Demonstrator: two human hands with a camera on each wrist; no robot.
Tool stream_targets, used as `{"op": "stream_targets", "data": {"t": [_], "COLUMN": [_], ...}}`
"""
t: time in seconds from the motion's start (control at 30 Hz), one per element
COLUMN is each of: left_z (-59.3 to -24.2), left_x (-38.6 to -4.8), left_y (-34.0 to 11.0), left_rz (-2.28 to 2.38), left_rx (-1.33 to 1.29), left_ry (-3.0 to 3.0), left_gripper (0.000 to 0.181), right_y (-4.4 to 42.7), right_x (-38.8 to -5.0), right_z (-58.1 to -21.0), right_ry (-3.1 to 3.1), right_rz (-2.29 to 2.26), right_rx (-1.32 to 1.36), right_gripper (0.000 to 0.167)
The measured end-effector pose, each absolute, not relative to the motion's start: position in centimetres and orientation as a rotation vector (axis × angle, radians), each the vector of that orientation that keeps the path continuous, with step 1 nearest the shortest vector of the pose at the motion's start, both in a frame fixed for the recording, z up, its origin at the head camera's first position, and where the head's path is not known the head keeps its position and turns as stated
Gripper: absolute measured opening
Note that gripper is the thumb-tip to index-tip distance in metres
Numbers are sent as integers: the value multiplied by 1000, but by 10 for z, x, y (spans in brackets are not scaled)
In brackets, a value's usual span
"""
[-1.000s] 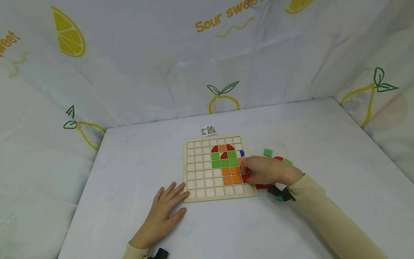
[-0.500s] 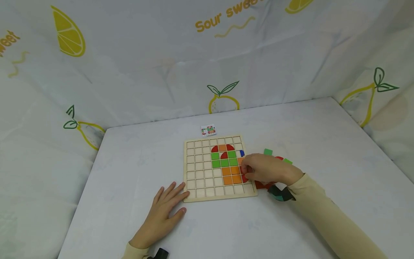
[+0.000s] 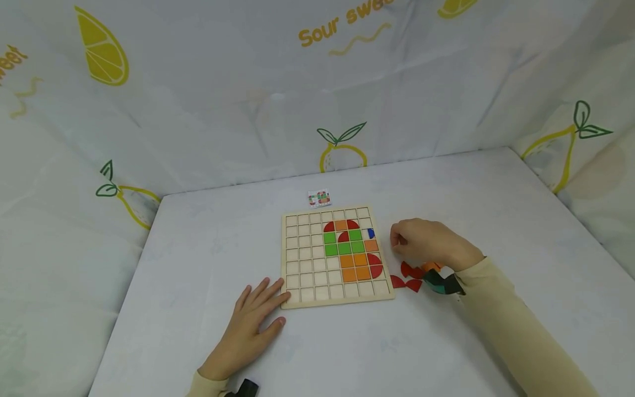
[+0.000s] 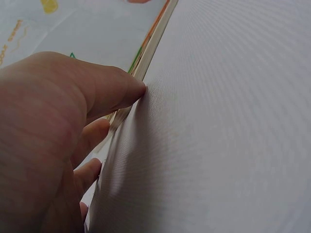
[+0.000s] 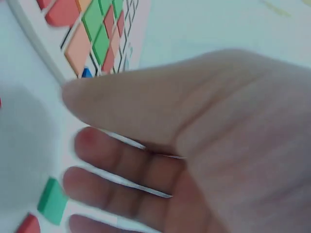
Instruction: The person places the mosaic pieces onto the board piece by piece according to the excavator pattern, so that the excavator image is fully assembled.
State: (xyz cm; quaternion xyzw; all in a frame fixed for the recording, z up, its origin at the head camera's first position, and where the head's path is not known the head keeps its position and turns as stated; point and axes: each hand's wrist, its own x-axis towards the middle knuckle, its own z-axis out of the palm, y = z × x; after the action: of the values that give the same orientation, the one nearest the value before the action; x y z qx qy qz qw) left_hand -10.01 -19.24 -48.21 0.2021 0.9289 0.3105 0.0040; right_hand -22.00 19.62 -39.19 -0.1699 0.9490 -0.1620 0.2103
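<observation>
Board (image 3: 307,280) on the surface (image 3: 342,353), left columns bare, my left hand (image 3: 252,326) spread at its corner | tiles (image 3: 360,259) apparently part-laid, red pieces (image 3: 397,282) loose alongside | my right hand (image 3: 429,241) relaxed, seemingly empty

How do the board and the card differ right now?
The board is much larger than the card. The board is pale, wood-coloured and gridded, with coloured tiles in some squares; the card is white and printed. The left hand touches the board's edge; neither hand touches the card. Both lie flat on the table and show red and green.
</observation>
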Motion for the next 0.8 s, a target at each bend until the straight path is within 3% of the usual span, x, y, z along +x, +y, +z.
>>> {"op": "stream_targets", "data": {"t": [0.43,0.8], "left_z": [-484,-484], "left_x": [-100,-100], "left_y": [-191,-192], "left_rz": [967,968], "left_rx": [657,640], "left_ry": [2948,2932], "left_gripper": [50,49], "right_y": [246,252], "right_x": [-243,-248], "right_z": [-397,-405], "right_ry": [2700,2662], "right_rz": [-568,-579], "right_rx": [-327,-317], "right_gripper": [25,42]}}
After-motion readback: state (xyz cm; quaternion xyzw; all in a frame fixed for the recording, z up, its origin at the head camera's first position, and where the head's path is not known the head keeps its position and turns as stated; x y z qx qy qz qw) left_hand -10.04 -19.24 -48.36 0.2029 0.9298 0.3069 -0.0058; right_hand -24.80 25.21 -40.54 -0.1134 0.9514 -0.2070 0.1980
